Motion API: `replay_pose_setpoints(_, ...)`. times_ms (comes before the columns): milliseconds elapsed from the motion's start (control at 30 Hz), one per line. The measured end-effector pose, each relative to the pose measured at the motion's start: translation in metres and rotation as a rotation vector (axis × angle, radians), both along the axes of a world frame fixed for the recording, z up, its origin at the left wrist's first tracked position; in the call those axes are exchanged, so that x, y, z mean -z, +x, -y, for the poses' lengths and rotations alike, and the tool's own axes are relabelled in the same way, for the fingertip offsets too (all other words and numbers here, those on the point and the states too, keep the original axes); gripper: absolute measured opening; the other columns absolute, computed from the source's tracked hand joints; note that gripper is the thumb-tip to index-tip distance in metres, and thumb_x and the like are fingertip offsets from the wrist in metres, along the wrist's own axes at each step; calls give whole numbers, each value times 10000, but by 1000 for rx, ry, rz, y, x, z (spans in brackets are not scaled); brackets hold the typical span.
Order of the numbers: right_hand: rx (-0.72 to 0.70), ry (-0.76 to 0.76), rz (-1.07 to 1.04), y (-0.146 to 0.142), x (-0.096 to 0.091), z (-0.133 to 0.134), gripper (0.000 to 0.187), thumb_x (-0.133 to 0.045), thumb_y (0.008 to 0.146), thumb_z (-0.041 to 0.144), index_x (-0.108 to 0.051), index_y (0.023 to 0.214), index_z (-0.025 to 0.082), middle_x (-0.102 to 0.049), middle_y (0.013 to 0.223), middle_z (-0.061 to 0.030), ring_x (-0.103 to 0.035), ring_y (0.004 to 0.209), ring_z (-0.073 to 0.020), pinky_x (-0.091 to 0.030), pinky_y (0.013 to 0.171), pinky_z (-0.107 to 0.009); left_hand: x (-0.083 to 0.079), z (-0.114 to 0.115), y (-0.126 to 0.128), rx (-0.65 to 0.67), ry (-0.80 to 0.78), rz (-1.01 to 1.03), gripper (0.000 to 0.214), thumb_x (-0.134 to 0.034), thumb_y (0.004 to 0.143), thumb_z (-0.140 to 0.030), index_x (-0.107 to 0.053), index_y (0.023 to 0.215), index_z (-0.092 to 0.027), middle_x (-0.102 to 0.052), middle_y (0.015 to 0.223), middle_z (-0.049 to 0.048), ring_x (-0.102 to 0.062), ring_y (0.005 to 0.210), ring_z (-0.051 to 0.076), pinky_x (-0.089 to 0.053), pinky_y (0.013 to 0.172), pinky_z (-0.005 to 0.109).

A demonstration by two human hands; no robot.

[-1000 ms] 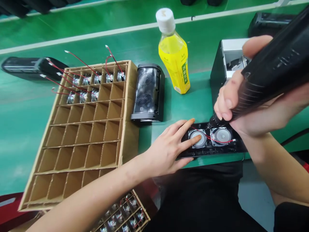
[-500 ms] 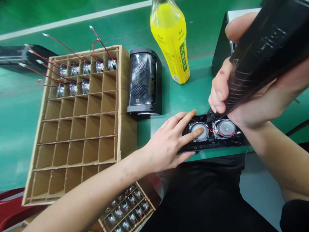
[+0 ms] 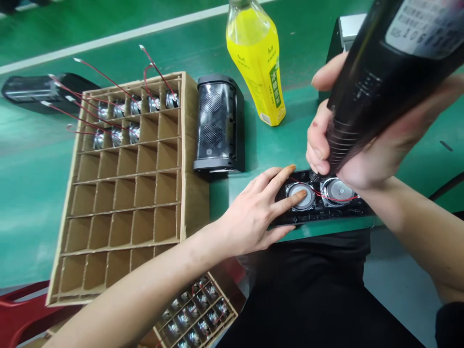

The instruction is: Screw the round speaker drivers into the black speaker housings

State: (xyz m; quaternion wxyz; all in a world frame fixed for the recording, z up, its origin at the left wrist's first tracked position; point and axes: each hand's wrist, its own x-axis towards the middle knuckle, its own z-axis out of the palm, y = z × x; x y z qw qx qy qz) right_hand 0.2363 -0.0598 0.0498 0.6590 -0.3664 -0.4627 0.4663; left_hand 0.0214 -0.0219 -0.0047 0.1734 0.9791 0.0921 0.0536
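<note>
My right hand (image 3: 377,154) is wrapped round a black electric screwdriver (image 3: 366,92), tilted with its tip down. The tip meets a black speaker panel (image 3: 326,212) between two round speaker drivers, and my hand partly hides it. My left hand (image 3: 253,212) lies spread over the panel's left end, one finger resting on the left driver (image 3: 300,196). The right driver (image 3: 338,191) sits beside it, under the screwdriver. Thin red wires (image 3: 322,194) run across both drivers, a white plug at their right end.
A cardboard divider box (image 3: 183,159) holds several drivers with red wires in its far cells. Beside it stand a black speaker cabinet (image 3: 219,123) and a yellow drink bottle (image 3: 255,63). A lower box (image 3: 217,326) of drivers and a red chair (image 3: 21,309) are at lower left.
The screwdriver and my right hand have shifted slightly left, and the tool has turned so a white label shows. My left hand stays on the panel. The view has moved a little.
</note>
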Motion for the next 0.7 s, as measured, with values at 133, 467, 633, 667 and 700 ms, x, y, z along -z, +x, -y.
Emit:
replay_pose_setpoints(133, -35, -15, 19, 0, 7, 1, 800, -617, 785, 923, -521, 1037, 169, -548, 646, 26, -492, 455, -102, -365, 408, -239, -7, 0, 3, -1, -39, -17, 562, -614, 1007, -407, -565, 1505, -150, -336, 1644, 272, -378, 1460, 449, -435, 1161, 701)
replay_pose_setpoints(467, -85, -41, -62, -3, 15, 3, 712, -714, 786, 814, -526, 1006, 163, -536, 633, 36, -455, 409, -96, -322, 372, -240, -2, 1, 1, -8, -36, -5, 582, -627, 994, -405, -558, 1519, -163, -349, 1622, 269, -388, 1448, 468, -430, 1147, 724)
replay_pose_setpoints(633, -95, -68, -154, -5, 17, 3, 771, -835, 636, 816, -580, 959, 164, -557, 652, 32, -441, 396, -95, -315, 363, -242, -2, 2, 3, -6, -39, 21, 583, -641, 984, -404, -566, 1504, -150, -341, 1627, 273, -383, 1457, 467, -434, 1151, 705)
replay_pose_setpoints(667, -102, -52, -162, -5, 16, 3, 763, -833, 653, 805, -601, 1008, 171, -570, 669, 32, -458, 416, -95, -335, 379, -237, -1, 2, 3, -6, -31, 27, 586, -644, 985, -410, -563, 1504, -150, -335, 1631, 277, -382, 1459, 470, -438, 1147, 706)
replay_pose_setpoints(700, -105, -35, -162, -4, 13, 3, 746, -829, 680, 787, -614, 1066, 186, -584, 682, 34, -477, 437, -97, -356, 398, -230, 1, 2, 3, -4, -25, 27, 587, -645, 988, -416, -558, 1505, -152, -328, 1638, 278, -379, 1466, 471, -441, 1146, 705)
